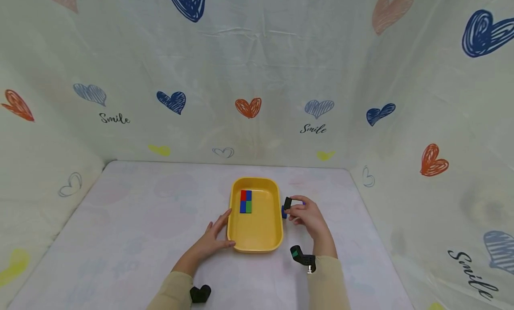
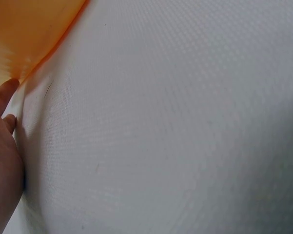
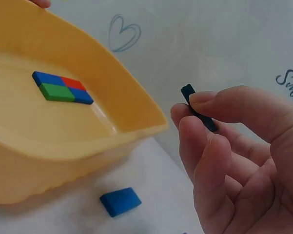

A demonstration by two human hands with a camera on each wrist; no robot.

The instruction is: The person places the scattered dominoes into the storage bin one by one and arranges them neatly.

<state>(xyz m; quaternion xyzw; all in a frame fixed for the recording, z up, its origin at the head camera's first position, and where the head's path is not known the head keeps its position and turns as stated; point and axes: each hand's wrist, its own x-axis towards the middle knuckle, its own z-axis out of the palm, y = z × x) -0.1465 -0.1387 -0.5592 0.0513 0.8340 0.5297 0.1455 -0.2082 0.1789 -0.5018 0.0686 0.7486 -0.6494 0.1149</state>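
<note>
Black block [image 1: 287, 203], right grip [image 1: 310, 216] pinching, left grip [image 1: 211, 240] spread against tray [image 1: 259, 227]

Pale creased backdrop [image 1: 277, 73] printed with colored hearts [image 1: 249, 108], "Smile" lettering [image 1: 313, 129], whitish tabletop [image 1: 156, 216], soft light

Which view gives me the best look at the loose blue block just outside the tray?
The right wrist view: the blue block shows there large and unobstructed. The head view shows it small beside the yellow tray, partly hidden behind the black block in the right hand. The left wrist view doesn't show it.
</note>
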